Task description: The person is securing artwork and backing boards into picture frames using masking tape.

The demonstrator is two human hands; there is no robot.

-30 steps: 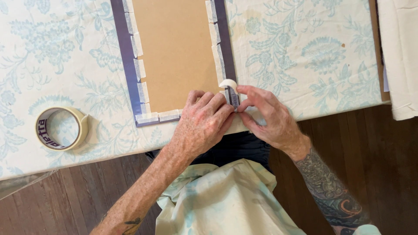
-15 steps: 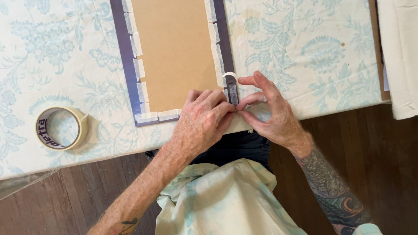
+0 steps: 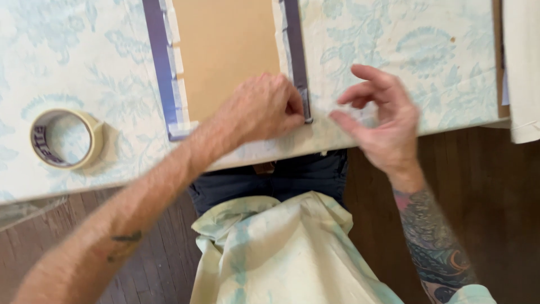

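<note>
A tan board (image 3: pixel 225 56) with a purple border (image 3: pixel 157 67) lies face down on the floral tablecloth (image 3: pixel 405 50), with pale tape pieces along its edges. My left hand (image 3: pixel 261 107) rests on the board's near right corner, fingers curled and pressing on the purple strip (image 3: pixel 297 62). To the right of that corner, my right hand (image 3: pixel 379 121) hovers just above the cloth, fingers spread and holding nothing.
A roll of masking tape (image 3: pixel 62 138) lies on the cloth at the left. The table's near edge (image 3: pixel 450 128) runs across the view, wooden floor (image 3: pixel 500 214) beyond. A pale cloth (image 3: pixel 520 67) lies at the right edge. A light garment (image 3: pixel 281 253) covers my lap.
My right hand has let go of the tape piece at the corner and moved off to the right, opening. My left hand stays pressing on the corner.
</note>
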